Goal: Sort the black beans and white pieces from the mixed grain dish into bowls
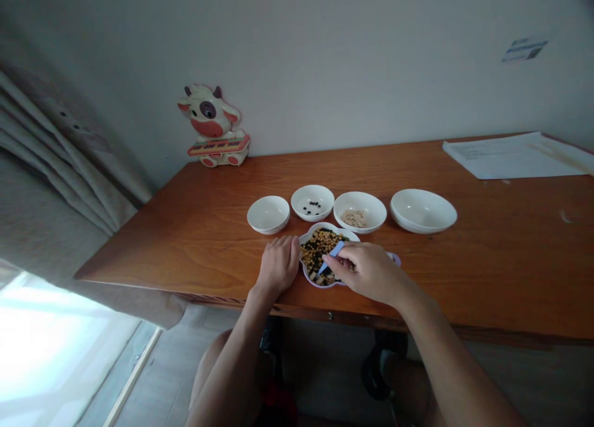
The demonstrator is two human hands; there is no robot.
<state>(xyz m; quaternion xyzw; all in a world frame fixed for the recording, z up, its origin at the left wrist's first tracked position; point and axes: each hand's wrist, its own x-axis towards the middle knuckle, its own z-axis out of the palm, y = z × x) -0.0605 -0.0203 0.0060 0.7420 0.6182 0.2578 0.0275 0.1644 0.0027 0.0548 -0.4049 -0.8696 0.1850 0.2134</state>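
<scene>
My right hand [366, 267] pinches a pair of light blue plastic tweezers [332, 255], their tips down among the mixed beans [320, 246]. Yellow, black and pale pieces fill a lilac flower-shaped dish [303, 234] close to the table's front edge. My left hand [279, 263] rests on the table with its fingers curled, right against the dish's left side; its palm is hidden. Just behind the dish, one white bowl [302, 195] has several black beans in it, and another white bowl [371, 203] contains pale flat pieces.
A bare white bowl [268, 210] stands at the row's left end, another white bowl [424, 211] at its right. A cow toy with a keyboard [216, 130] is at the back left. Papers [510, 155] lie at the back right of the wooden table [501, 247]. A curtain [60, 148] hangs left.
</scene>
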